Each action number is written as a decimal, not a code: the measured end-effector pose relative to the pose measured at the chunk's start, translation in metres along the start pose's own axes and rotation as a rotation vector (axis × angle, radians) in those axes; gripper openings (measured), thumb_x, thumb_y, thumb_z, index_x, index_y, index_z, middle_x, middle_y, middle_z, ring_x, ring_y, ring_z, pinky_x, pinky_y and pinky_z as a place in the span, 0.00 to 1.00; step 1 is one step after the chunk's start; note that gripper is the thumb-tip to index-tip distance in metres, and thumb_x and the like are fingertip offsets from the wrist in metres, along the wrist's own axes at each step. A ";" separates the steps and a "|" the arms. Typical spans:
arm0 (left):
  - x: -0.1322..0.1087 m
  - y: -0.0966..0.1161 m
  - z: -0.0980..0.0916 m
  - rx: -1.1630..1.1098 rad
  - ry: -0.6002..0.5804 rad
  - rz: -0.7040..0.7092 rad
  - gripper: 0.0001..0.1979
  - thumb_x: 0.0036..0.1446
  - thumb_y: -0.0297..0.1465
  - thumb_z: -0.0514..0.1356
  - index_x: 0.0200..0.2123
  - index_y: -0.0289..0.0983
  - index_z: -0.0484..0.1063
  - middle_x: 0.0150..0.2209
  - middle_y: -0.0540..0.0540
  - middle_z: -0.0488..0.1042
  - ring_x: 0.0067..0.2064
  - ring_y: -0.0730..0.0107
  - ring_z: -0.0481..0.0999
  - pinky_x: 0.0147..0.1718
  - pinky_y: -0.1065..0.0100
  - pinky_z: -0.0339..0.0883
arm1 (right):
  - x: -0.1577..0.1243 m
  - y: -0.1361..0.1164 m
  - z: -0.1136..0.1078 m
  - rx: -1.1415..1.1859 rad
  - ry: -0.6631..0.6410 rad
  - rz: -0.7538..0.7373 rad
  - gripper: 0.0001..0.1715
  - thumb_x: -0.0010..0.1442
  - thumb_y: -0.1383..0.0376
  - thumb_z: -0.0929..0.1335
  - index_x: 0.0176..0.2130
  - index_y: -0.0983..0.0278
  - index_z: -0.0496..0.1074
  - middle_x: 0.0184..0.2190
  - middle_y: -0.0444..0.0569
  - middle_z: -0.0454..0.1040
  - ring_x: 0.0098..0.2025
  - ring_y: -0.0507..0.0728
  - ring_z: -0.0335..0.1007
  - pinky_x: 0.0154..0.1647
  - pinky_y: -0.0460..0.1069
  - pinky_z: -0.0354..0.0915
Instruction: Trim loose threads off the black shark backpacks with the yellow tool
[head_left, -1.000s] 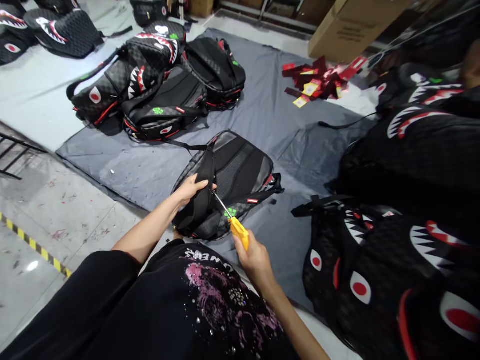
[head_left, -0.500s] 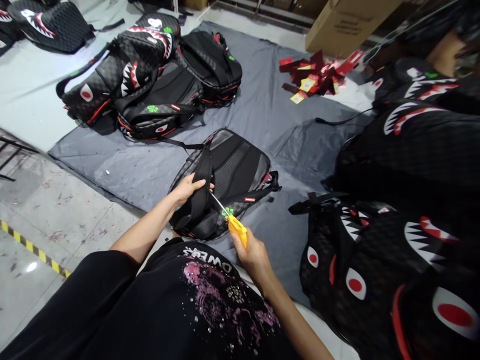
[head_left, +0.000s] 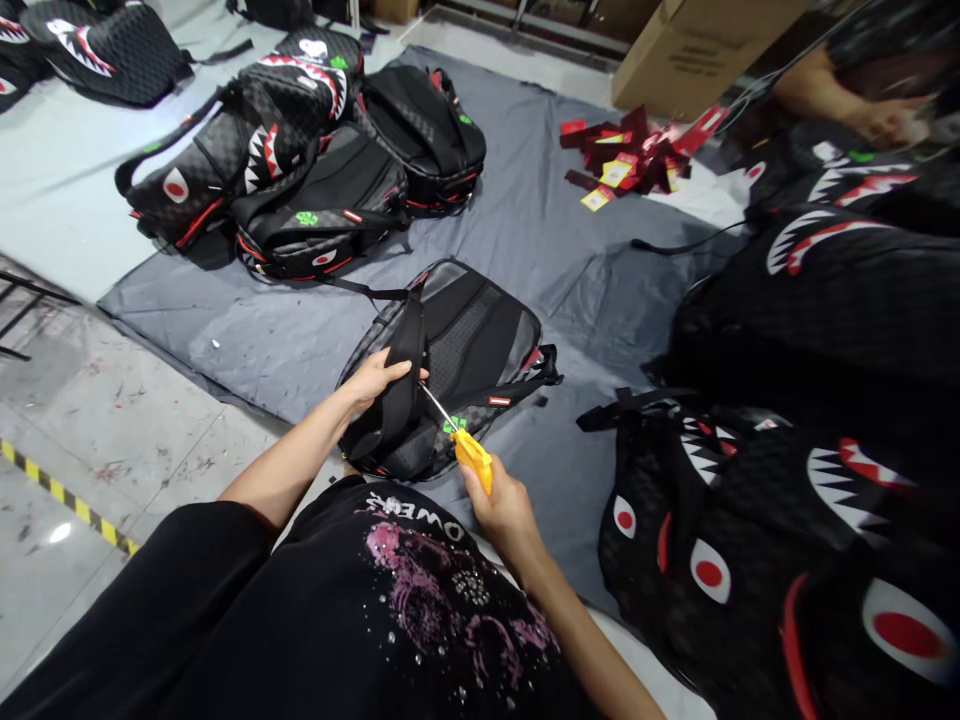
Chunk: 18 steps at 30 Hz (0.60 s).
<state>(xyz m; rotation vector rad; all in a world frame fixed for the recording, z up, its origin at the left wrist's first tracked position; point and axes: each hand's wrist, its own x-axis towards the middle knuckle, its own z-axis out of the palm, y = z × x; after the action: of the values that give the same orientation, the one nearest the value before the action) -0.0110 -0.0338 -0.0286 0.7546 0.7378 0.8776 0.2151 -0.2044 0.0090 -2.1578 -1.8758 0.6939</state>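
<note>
A black checkered backpack point(head_left: 480, 310) lies with its padded back panel facing up, right in front of me. My left hand point(head_left: 377, 380) grips one of its shoulder straps point(head_left: 405, 395), thumb on top and fingertips showing past the edge. In my right hand point(head_left: 501, 505) is a yellow-handled tool with a thin metal shaft point(head_left: 474, 460); its exact kind is unclear. The shaft's tip reaches the strap beside my left fingertips. Near the shaft, a green patch point(head_left: 454, 425) shows on the bag's side.
Several similar backpacks point(head_left: 322, 215) lie at the upper left, and a dark heap with shark-mouth prints point(head_left: 720, 500) fills the right. Red tags point(head_left: 630, 150) are piled on the grey sheet point(head_left: 525, 200) near a cardboard box point(head_left: 690, 60). Another person's hand point(head_left: 885, 120) is at the upper right.
Both my hands, the tool and the backpack stay almost where they were. At the upper right, the other person's arm and hand have come further into view above the bags.
</note>
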 end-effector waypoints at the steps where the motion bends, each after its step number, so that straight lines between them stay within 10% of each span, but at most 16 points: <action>1: 0.000 0.001 0.000 -0.011 -0.005 -0.007 0.30 0.45 0.39 0.74 0.47 0.32 0.69 0.38 0.37 0.81 0.35 0.61 0.82 0.37 0.62 0.75 | -0.001 0.001 0.001 0.032 0.015 -0.001 0.22 0.66 0.53 0.60 0.50 0.61 0.72 0.32 0.51 0.80 0.35 0.64 0.79 0.30 0.50 0.67; 12: -0.010 0.003 -0.001 -0.095 -0.011 -0.080 0.28 0.49 0.39 0.72 0.49 0.33 0.68 0.42 0.34 0.81 0.38 0.55 0.83 0.35 0.61 0.77 | -0.006 0.002 0.028 0.647 0.218 0.049 0.26 0.64 0.49 0.65 0.51 0.65 0.71 0.38 0.53 0.81 0.37 0.59 0.80 0.43 0.54 0.76; 18: -0.019 0.004 -0.011 -0.153 0.024 -0.084 0.24 0.54 0.37 0.69 0.50 0.32 0.69 0.40 0.36 0.81 0.38 0.57 0.83 0.32 0.65 0.78 | -0.005 -0.006 0.031 0.631 0.082 -0.201 0.27 0.65 0.53 0.66 0.56 0.67 0.71 0.45 0.57 0.80 0.44 0.61 0.79 0.50 0.56 0.74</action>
<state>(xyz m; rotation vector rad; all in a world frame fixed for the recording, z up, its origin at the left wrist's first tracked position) -0.0293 -0.0453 -0.0262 0.5741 0.7095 0.8576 0.1943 -0.2134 -0.0143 -1.5541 -1.5270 0.9727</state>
